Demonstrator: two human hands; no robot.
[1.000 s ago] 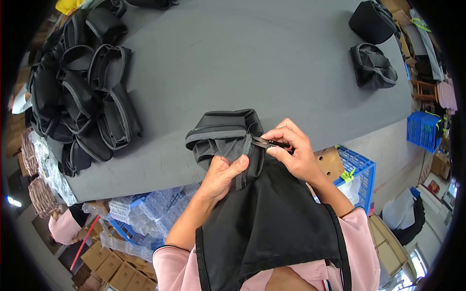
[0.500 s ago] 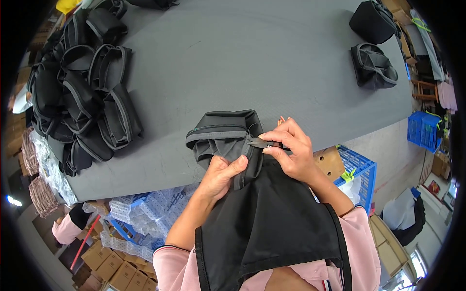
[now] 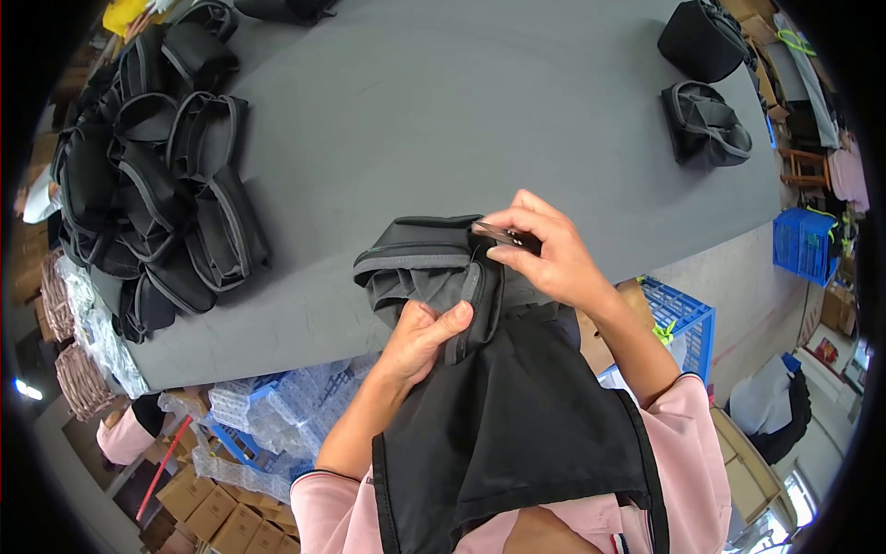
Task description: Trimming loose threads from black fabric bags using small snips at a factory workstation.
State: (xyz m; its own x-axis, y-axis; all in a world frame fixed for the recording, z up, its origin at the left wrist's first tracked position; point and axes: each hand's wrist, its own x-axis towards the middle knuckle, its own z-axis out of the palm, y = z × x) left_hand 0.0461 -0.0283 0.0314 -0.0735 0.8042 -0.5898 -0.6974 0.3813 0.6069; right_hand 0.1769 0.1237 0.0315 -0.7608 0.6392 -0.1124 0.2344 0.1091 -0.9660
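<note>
A black fabric pouch (image 3: pixel 417 233) with a grey-edged zip opening rests at the near edge of the grey table. My left hand (image 3: pixel 417 342) is closed on its near side, thumb lying along the zip tape and the other fingers hidden beneath. Between the thumb and fingers of my right hand (image 3: pixel 551 247) is a small pair of dark thread snips (image 3: pixel 508 238). Their tips point left, at the pouch's far right corner. Whether the blades touch the fabric I cannot tell.
Many similar black pouches (image 3: pixel 152 185) are heaped on the table's left side. Two more, one an open pouch (image 3: pixel 706 125), stand at the far right. Below the table edge are bubble wrap (image 3: pixel 277 406), a blue crate (image 3: pixel 678 319) and cardboard boxes (image 3: pixel 208 508).
My right hand has moved the snips up and away from the zip end toward the pouch's far corner, and they have tilted. My left hand and the pouch have barely moved.
</note>
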